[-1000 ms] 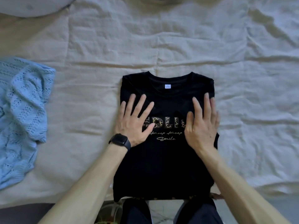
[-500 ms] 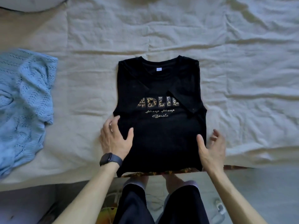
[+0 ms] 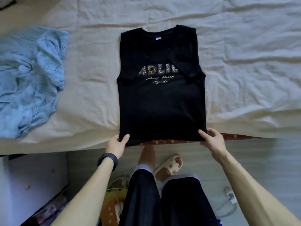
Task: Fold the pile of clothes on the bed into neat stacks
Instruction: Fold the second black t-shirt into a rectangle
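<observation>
- Our left hand (image 3: 116, 145), with a dark wristband (image 3: 108, 160), pinches the near left corner of the black cotton T-shirt with gold lettering (image 3: 161, 103), thumb on top of the hem.
- Our right hand (image 3: 213, 141) grips the T-shirt's near right corner likewise; the hands are well apart, one at each end of the hem.
- The T-shirt lies flat, both sleeves folded in over its front, collar away from us.
- A wrinkled cream bed sheet (image 3: 244, 46) lies under and around the T-shirt.
- Left of the T-shirt, apart from it, lies a crumpled pale blue knitted garment (image 3: 27, 79).
- Below the T-shirt's hem, on the floor, we see a cream slipper (image 3: 169, 165).
</observation>
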Available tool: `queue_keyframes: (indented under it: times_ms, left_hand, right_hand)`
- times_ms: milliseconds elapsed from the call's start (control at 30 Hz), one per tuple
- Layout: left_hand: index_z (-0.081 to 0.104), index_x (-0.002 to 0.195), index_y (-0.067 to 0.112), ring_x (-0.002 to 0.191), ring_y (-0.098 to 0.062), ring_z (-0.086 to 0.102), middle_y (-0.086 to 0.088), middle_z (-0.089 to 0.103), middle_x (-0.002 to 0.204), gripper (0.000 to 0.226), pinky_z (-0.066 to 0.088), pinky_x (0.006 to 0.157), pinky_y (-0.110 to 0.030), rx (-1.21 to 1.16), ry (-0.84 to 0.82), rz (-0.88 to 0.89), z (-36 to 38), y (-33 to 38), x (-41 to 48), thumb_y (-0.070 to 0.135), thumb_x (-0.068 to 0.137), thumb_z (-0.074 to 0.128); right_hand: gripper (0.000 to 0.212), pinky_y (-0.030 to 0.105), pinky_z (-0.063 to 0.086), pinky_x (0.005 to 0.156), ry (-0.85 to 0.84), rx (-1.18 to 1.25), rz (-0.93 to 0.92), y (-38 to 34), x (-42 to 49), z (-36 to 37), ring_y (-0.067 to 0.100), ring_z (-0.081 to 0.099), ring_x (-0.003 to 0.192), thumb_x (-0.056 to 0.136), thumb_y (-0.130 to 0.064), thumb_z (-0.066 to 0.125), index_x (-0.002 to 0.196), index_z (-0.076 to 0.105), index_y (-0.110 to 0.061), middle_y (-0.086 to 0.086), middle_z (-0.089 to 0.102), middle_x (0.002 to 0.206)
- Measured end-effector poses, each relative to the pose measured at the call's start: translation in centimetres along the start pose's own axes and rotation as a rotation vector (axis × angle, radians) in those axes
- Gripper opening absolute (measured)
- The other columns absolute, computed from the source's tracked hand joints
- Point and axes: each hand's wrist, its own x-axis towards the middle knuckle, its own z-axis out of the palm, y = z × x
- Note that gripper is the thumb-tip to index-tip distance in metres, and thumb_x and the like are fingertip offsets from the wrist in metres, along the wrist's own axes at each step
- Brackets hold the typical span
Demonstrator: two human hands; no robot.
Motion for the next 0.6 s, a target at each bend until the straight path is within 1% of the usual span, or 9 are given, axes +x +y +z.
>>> queue_keyframes:
  times_ms: [67,133,200,267,333,400,433,533,600]
  left_hand:
    - [0.068,0.095,0.017,0.091,-0.031,0.065,0.000,0.068,0.085,0.030,0.045,0.064,-0.032,-0.057,0.055,0.012,-0.7,-0.4,-1.1,0.045,0.097,0.059]
    - [0.069,0.093,0.022,0.084,-0.022,0.066,0.006,0.069,0.085,0.024,0.045,0.058,-0.027,-0.164,0.087,0.012,-1.3,-0.7,-2.6,0.044,0.097,0.060]
    - [0.071,0.105,0.024,0.082,-0.017,0.068,0.006,0.072,0.095,0.025,0.047,0.057,-0.026,-0.261,0.097,0.003,-1.8,-0.7,-4.3,0.045,0.098,0.059]
    - [0.072,0.112,0.022,0.081,-0.020,0.067,0.004,0.073,0.099,0.030,0.048,0.061,-0.029,-0.300,0.124,0.018,-2.5,-0.3,-6.1,0.044,0.098,0.059]
    - [0.073,0.110,0.021,0.075,-0.021,0.064,0.006,0.073,0.091,0.028,0.052,0.066,-0.034,-0.332,0.168,0.033,-3.2,0.2,-8.0,0.043,0.098,0.059]
    - [0.075,0.105,0.018,0.073,-0.023,0.064,0.006,0.071,0.082,0.027,0.054,0.072,-0.039,-0.356,0.190,0.021,-3.7,0.3,-10.0,0.040,0.098,0.060]
    - [0.075,0.105,0.017,0.075,-0.025,0.065,0.006,0.070,0.081,0.026,0.053,0.069,-0.038,-0.367,0.186,0.006,-3.7,0.2,-11.0,0.038,0.099,0.060]
    - [0.075,0.109,0.015,0.079,-0.026,0.070,0.005,0.072,0.090,0.027,0.046,0.057,-0.029,-0.391,0.152,-0.089,-3.4,-1.3,-13.8,0.033,0.100,0.058]
    - [0.072,0.112,0.012,0.071,-0.022,0.070,0.002,0.072,0.087,0.024,0.041,0.050,-0.025,-0.413,0.122,-0.158,-2.9,-2.4,-15.4,0.026,0.100,0.057]
  right_hand:
    - [0.008,0.018,0.053,0.055,0.042,0.051,-0.041,0.2,-0.7,-0.7,0.004,0.069,0.072,0.093,-0.025,0.074,0.090,0.071,-0.019,-0.003,0.073,0.086]
    - [0.005,0.017,0.053,0.056,0.059,0.095,-0.085,-0.1,-2.2,-1.4,0.002,0.070,0.071,0.093,-0.025,0.074,0.090,0.072,-0.021,-0.005,0.074,0.084]
    - [0.004,0.016,0.053,0.057,0.059,0.134,-0.122,-0.8,-4.0,-2.0,0.001,0.070,0.071,0.093,-0.026,0.074,0.090,0.073,-0.023,-0.009,0.076,0.080]
    - [0.005,0.015,0.053,0.056,0.069,0.178,-0.153,-1.6,-6.2,-2.8,0.000,0.069,0.069,0.093,-0.027,0.074,0.091,0.074,-0.023,-0.011,0.076,0.079]
    - [0.006,0.016,0.053,0.055,0.094,0.223,-0.160,-2.4,-8.2,-3.7,0.000,0.067,0.064,0.093,-0.027,0.074,0.093,0.074,-0.021,-0.009,0.074,0.081]
    - [0.007,0.016,0.053,0.053,0.108,0.248,-0.136,-2.8,-10.0,-4.7,0.001,0.065,0.059,0.094,-0.024,0.074,0.093,0.074,-0.017,-0.004,0.073,0.081]
    - [0.009,0.017,0.052,0.052,0.107,0.244,-0.118,-2.7,-10.9,-5.2,0.003,0.064,0.058,0.094,-0.023,0.073,0.093,0.073,-0.015,-0.002,0.072,0.081]
    - [0.010,0.021,0.052,0.051,0.091,0.167,-0.045,-1.1,-13.1,-6.2,0.008,0.068,0.058,0.094,-0.020,0.072,0.096,0.072,-0.011,0.003,0.072,0.082]
    - [0.011,0.022,0.052,0.051,0.082,0.107,0.025,0.4,-14.4,-6.6,0.012,0.070,0.059,0.094,-0.018,0.071,0.099,0.071,-0.009,0.006,0.072,0.083]
